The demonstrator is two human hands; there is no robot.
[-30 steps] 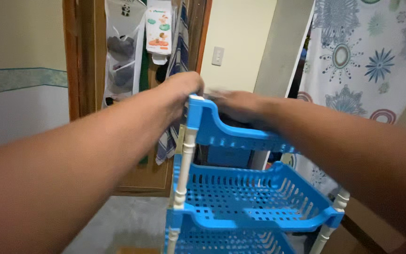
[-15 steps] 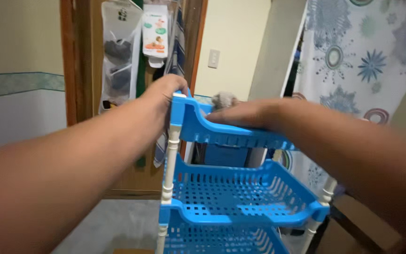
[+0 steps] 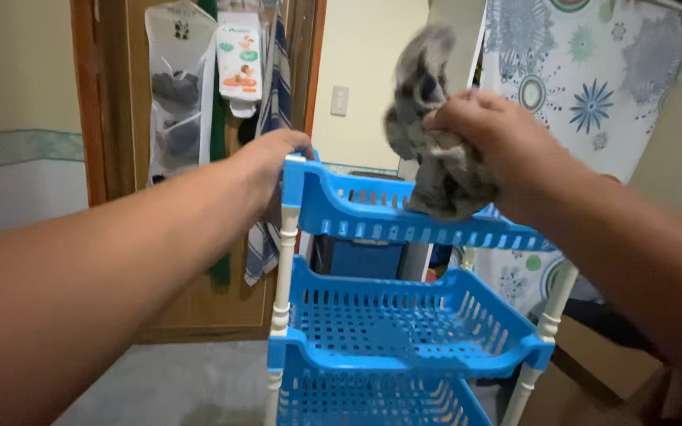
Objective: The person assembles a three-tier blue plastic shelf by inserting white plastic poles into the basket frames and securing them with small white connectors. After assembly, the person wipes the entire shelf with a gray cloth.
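Beside a wooden door (image 3: 120, 158), your left hand (image 3: 266, 170) grips the blue rack (image 3: 372, 315) corner, right-hand fingers (image 3: 455, 118) clutch a grey rag (image 3: 436, 150) above it; tugging could tip the rack.

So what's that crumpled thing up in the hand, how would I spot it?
Find the blue plastic rack with white posts, standing by the wooden door. Look above its top basket: the right hand lifts a grey rag there. It is the only soft, bunched, dull-coloured thing; everything around it is stiff bright plastic.
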